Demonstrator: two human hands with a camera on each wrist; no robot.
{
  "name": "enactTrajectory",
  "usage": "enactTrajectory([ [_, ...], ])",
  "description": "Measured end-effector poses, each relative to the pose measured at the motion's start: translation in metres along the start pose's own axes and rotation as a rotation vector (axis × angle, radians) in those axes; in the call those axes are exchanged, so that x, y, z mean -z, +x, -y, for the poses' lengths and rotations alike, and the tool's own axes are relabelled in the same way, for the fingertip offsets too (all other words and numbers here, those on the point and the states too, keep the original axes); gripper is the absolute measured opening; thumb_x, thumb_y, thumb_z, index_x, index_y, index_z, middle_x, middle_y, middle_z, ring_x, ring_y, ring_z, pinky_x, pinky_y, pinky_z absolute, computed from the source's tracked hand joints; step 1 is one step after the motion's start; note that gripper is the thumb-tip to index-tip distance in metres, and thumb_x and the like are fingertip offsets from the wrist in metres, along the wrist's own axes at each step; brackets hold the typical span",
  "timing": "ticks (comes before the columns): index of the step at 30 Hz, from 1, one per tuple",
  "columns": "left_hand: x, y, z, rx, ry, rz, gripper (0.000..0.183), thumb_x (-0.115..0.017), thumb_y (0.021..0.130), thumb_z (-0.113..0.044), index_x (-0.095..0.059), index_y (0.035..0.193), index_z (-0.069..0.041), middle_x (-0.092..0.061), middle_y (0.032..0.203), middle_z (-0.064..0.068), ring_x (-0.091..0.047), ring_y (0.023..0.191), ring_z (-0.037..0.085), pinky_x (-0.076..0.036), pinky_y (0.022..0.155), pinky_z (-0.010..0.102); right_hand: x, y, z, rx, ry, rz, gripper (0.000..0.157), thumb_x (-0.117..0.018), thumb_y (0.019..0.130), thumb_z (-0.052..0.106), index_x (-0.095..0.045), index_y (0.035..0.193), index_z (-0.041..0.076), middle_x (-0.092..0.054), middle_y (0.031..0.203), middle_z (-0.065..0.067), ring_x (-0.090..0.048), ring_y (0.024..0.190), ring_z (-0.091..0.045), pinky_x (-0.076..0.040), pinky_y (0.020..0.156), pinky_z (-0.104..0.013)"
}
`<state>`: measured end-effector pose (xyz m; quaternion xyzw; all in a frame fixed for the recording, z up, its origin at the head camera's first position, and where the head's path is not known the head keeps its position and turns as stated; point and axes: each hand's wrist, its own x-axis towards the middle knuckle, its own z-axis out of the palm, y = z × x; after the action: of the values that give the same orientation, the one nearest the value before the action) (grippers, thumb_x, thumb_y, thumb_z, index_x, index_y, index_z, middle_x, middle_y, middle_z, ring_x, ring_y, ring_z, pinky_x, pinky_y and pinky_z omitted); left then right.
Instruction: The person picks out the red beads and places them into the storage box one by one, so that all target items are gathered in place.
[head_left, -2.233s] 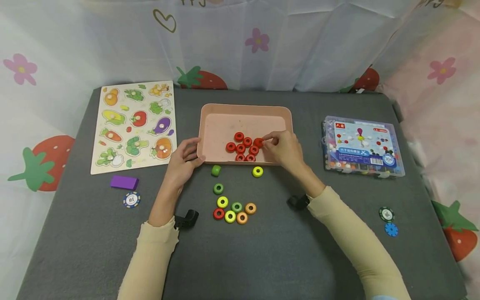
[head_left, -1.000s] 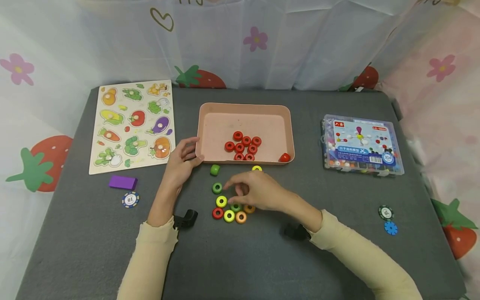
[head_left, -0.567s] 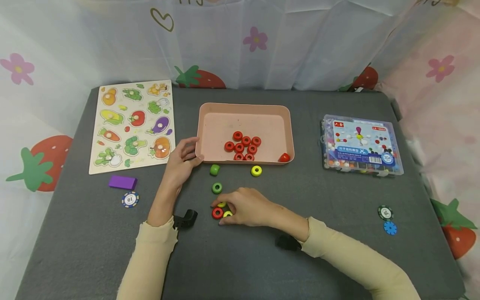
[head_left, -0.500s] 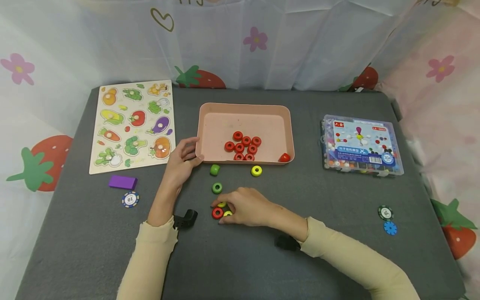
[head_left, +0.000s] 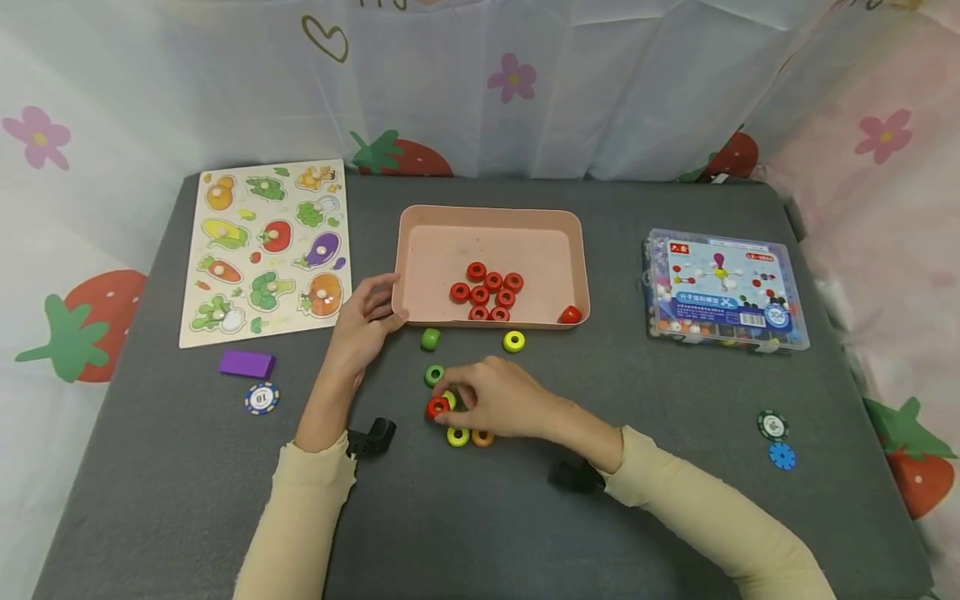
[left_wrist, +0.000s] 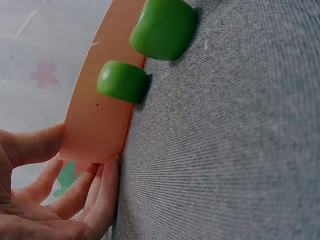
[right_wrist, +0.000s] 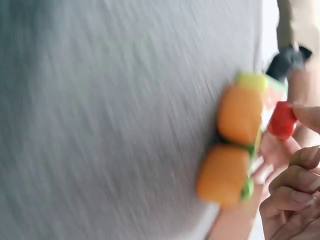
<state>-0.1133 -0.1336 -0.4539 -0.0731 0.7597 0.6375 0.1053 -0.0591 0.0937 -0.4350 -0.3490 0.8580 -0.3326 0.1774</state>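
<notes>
My right hand (head_left: 502, 400) pinches a red bead (head_left: 437, 407) between thumb and index finger; in the right wrist view the red bead (right_wrist: 283, 120) hangs above the cloth. Under and around that hand lie yellow, green and orange beads, such as a yellow bead (head_left: 457, 437) and a partly covered orange bead (head_left: 482, 437). My left hand (head_left: 363, 325) holds the near left corner of the pink tray (head_left: 525, 229), thumb and fingers against its walls. Inside the tray sit several red beads (head_left: 479, 295), plus one red bead (head_left: 570, 315) tipped over in the right corner.
Two green beads (head_left: 433, 375) and a yellow bead (head_left: 513, 342) lie in front of the tray. A vegetable puzzle board (head_left: 273, 250), purple block (head_left: 247, 364) and poker chip (head_left: 262, 398) are left. A clear plastic box (head_left: 727, 292) and two chips (head_left: 772, 427) stand right.
My right hand let go of a red bead in the tray's right corner, reached down to the loose beads, and has lifted another red bead up slightly. The left hand stays at the tray.
</notes>
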Motion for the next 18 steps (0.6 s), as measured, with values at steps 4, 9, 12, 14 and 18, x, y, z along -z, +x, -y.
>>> enactTrajectory([
  [4,0.0,0.0,0.0,0.005,0.008,-0.002,0.056,-0.065,0.094,-0.002,-0.048,0.146,-0.015,-0.054,0.146,0.012,-0.054,0.13,0.027,-0.043,0.101,0.042,0.024,0.002,-0.007,-0.032,0.059,-0.136,0.021,-0.077,0.089,0.033,-0.072,0.104,0.02,-0.048,0.057,0.009,-0.044,0.048,-0.005,-0.036,0.052,-0.024],
  [9,-0.001,0.0,0.0,0.013,0.01,-0.003,0.056,-0.065,0.094,-0.003,-0.048,0.146,-0.017,-0.054,0.146,0.01,-0.054,0.13,0.026,-0.042,0.102,0.044,0.059,0.005,-0.017,-0.123,0.101,-0.249,0.021,-0.079,0.087,0.028,-0.072,0.101,0.015,-0.055,0.064,0.004,-0.052,0.058,-0.012,-0.041,0.058,-0.028],
  [12,-0.001,0.0,0.0,0.012,0.013,-0.001,0.057,-0.065,0.095,-0.003,-0.047,0.146,-0.017,-0.053,0.147,0.01,-0.054,0.13,0.026,-0.042,0.102,0.044,0.076,0.006,-0.03,-0.191,0.089,-0.289,0.021,-0.08,0.086,0.026,-0.073,0.1,0.012,-0.06,0.072,0.001,-0.056,0.067,-0.015,-0.044,0.061,-0.031],
  [14,0.0,0.001,0.0,0.013,0.016,0.0,0.057,-0.065,0.095,-0.003,-0.047,0.147,-0.016,-0.053,0.147,0.01,-0.054,0.13,0.026,-0.042,0.102,0.044,0.084,0.006,-0.04,-0.242,0.083,-0.296,0.021,-0.079,0.086,0.025,-0.073,0.1,0.01,-0.061,0.078,-0.001,-0.058,0.073,-0.018,-0.045,0.063,-0.032],
  [18,0.0,0.001,0.0,0.016,0.018,0.0,0.057,-0.065,0.095,-0.003,-0.047,0.147,-0.016,-0.053,0.147,0.01,-0.054,0.13,0.026,-0.042,0.103,0.045,0.094,0.005,-0.057,-0.317,0.077,-0.276,0.022,-0.078,0.087,0.024,-0.072,0.101,0.007,-0.062,0.088,-0.005,-0.058,0.079,-0.022,-0.046,0.066,-0.035],
])
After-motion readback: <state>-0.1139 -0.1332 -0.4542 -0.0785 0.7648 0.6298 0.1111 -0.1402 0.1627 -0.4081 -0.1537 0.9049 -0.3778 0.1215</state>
